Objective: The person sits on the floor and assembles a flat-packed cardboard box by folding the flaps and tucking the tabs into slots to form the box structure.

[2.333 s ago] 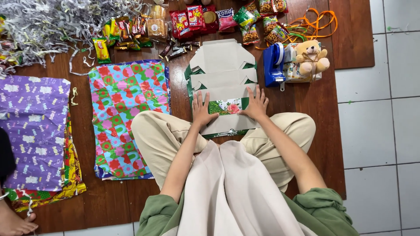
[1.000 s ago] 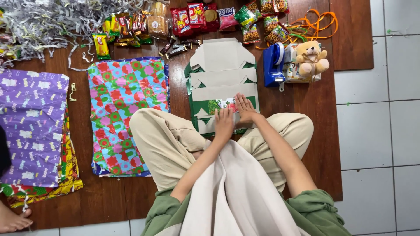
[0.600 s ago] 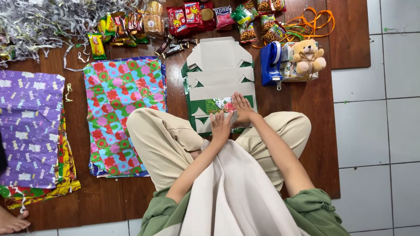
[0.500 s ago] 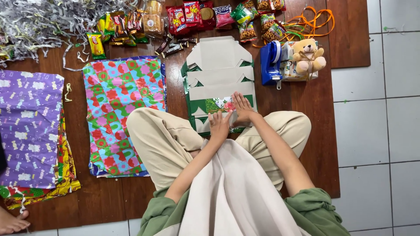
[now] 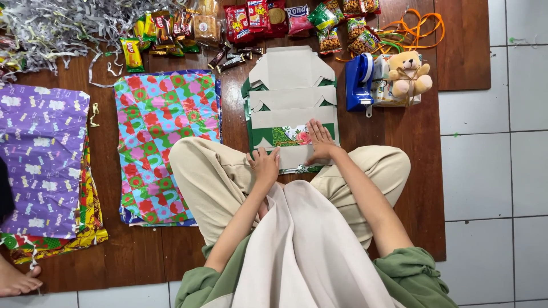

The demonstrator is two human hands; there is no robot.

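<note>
Lying flat on the wooden board (image 5: 411,188) just ahead of the person's crossed legs, the unfolded cardboard box (image 5: 291,102) runs its long axis straight away from the body, its near edge between the knees. The right hand (image 5: 321,142) rests open, fingers spread, palm pressing the near panel; the left hand (image 5: 266,166), loosely curled, touches the near edge, grasping nothing. Beside the box lie patterned wrapping paper (image 5: 165,137), a blue tape dispenser (image 5: 358,84) and a teddy bear (image 5: 406,73).

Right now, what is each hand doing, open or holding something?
Left hand: fingers curled on the near edge of the flattened cardboard box; grip cannot be told.
Right hand: open, pressed flat on the box.
</note>
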